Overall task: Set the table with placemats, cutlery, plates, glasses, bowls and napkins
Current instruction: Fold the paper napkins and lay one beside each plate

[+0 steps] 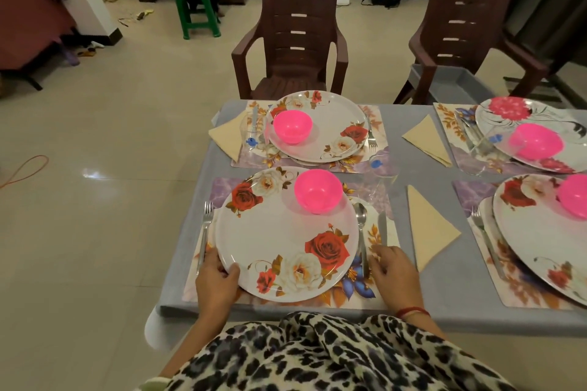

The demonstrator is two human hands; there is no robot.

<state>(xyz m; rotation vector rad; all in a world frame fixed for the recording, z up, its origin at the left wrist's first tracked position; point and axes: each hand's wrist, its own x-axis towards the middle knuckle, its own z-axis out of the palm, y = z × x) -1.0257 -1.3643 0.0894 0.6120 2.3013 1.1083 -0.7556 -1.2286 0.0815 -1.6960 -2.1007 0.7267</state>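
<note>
On the grey table, the nearest floral placemat [219, 185] carries a white rose-patterned plate [279, 233] with a pink bowl [317, 190] on its far side. My left hand [217, 276] grips the plate's near-left rim, thumb on top. A fork [205, 225] lies left of the plate. A spoon [361, 225] and a knife [382, 225] lie to its right. My right hand [394, 270] rests with relaxed fingers at the handles of the spoon and knife. A clear glass [381, 176] stands beyond them, and a folded beige napkin [428, 232] lies further right.
Three more settings with plates, pink bowls, cutlery and napkins fill the far side [330, 111] and the right side [533, 232] of the table. Two brown plastic chairs [298, 25] [463, 35] stand behind it; the right one holds a grey tray [451, 86].
</note>
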